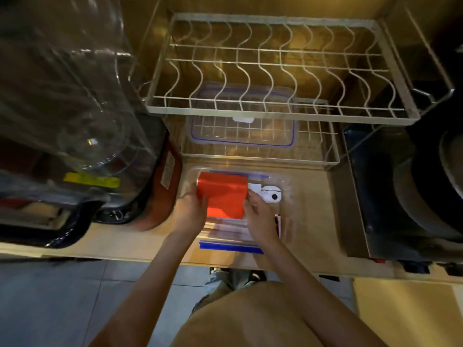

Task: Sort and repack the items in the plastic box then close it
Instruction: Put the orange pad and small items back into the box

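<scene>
Repacking half done, box not yet closed.
Both hands, left hand and right hand, held fingers around the red packet inside the plastic box; the lid (upper centre) lay apart.

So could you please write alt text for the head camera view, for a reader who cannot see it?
Both hands, left hand and right hand, hold a red packet over an open clear plastic box on a wooden counter. The box's lid lies on the wire dish rack behind.

The plastic box is clear, glossy plastic; the red packet in it looks smooth and matt. The dish rack is white-coated wire. The tabletop looks like smooth, pale wood.
</scene>
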The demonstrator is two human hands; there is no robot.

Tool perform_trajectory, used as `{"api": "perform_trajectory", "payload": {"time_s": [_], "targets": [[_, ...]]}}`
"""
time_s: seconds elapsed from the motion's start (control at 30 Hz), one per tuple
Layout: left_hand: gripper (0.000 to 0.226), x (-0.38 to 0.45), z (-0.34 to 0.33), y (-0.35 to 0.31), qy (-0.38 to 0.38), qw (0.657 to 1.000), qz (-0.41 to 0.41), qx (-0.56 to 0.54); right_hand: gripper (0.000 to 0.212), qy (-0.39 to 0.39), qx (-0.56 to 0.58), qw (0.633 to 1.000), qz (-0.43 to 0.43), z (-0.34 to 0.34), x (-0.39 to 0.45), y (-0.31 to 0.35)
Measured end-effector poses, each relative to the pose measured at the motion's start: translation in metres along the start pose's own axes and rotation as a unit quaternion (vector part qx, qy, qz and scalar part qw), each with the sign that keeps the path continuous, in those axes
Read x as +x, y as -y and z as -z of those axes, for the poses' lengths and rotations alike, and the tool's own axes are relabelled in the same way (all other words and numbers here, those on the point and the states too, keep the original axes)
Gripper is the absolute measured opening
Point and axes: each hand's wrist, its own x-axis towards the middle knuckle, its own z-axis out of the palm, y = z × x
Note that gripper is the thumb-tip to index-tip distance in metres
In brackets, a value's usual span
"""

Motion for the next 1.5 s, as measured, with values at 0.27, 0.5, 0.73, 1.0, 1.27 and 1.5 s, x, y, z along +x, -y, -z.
{"api": "perform_trajectory", "payload": {"time_s": [0.27,0.5,0.73,1.0,1.27,1.5], "targets": [[0.068,0.000,-0.023,0.018,0.057,0.997,-0.024,0.038,0.041,0.015,0.011,1.000,0.007,-0.010,0.006,-0.010],[0.072,-0.002,-0.028,0.023,0.096,0.994,-0.030,0.049,0.034,-0.014,0.000,1.000,-0.027,-0.015,0.010,-0.011],[0.066,-0.003,-0.034,0.019,0.113,0.991,0.028,0.066,0.035,-0.020,-0.055,0.998,-0.008,-0.017,0.013,-0.017],[0.061,-0.001,-0.043,0.027,0.018,0.998,0.029,0.053,0.039,0.015,-0.166,0.985,0.044,-0.018,0.011,-0.023],[0.049,0.000,-0.049,0.036,-0.011,0.999,0.027,0.036,0.027,0.014,-0.199,0.980,0.002,-0.010,0.016,-0.024],[0.032,-0.009,-0.055,0.028,-0.034,0.997,0.061,-0.022,0.026,0.193,-0.419,0.887,0.007,-0.004,0.011,-0.022]]}}
